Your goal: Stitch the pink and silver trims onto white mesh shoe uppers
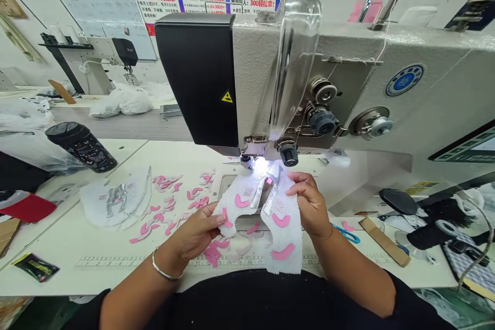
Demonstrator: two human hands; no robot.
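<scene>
Both hands hold a white mesh shoe upper with pink curved patches and grey trim, up against the sewing machine's lit needle area. My left hand pinches its left edge, thumb on top beside a pink patch. On the right edge, my right hand grips the mesh with fingers over the top; its thumb is hidden. The upper's two sides spread apart around a gap in the middle. Loose pink curved pieces lie scattered to the left of the upper, and some lie just below it.
The sewing machine head overhangs the work. Left are a stack of white cut pieces, a dark tumbler and a red thread spool. Right are blue scissors, a brown strip and a black thread cone.
</scene>
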